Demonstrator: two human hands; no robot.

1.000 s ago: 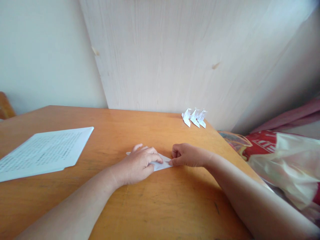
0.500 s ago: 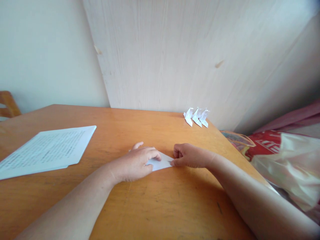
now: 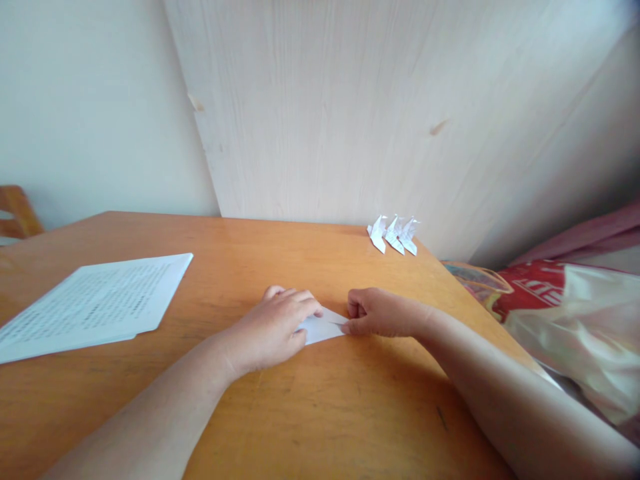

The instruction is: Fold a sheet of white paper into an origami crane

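The folded paper lies flat mid-desk. The left hand has its grip curled closed over it, and the right hand pinches its tip. Print on the sheet is too small to read. Bare wood runs to the near edge.

Two bare grips are counted: the left grip and the right grip. One small folded white paper piece is counted between them. Three tiny white folded-paper figures are counted in a row. One flat stack of white printed paper sheets is seen; its sheets cannot be counted. One orange-brown wooden desk, one pale wooden board, one red and clear plastic bag and one brown wooden chair part are counted.
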